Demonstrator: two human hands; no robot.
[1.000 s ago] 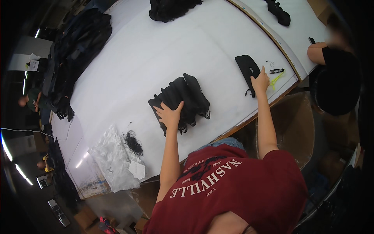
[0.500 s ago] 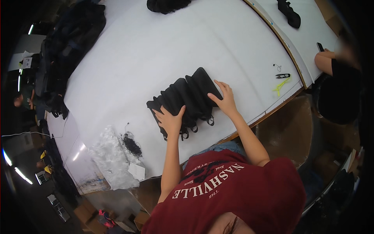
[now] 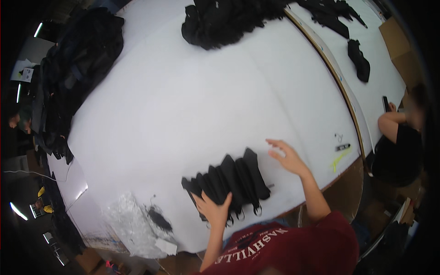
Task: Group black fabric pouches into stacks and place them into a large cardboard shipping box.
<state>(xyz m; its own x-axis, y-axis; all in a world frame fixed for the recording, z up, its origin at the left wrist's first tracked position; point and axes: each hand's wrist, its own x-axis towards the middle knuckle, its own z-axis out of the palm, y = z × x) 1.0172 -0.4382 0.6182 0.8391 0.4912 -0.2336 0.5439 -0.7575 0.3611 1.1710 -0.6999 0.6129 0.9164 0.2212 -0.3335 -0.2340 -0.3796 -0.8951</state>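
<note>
A row of overlapping black fabric pieces [image 3: 228, 176] lies on the white table in front of me, with small loops sticking out along its near edge. My left hand [image 3: 213, 208] rests flat on the left part of the row, thumb and fingers spread. To the right of the row, my right hand [image 3: 288, 158] is apart from the fabric, fingers stretched out and nothing in them. What kind of item the black pieces are, I cannot tell.
Crumpled clear plastic [image 3: 133, 224] and a tangle of black thread [image 3: 159, 219] lie at left. Small black thread snips [image 3: 342, 147] and a yellow strip [image 3: 340, 159] are at right. Black fabric piles [image 3: 229, 20] lie at the far edge. A person [image 3: 398, 137] sits at right holding a phone.
My right hand has come off the right end of the fabric row. My left hand is still on the row. The view has shifted, showing more of the far black pile.
</note>
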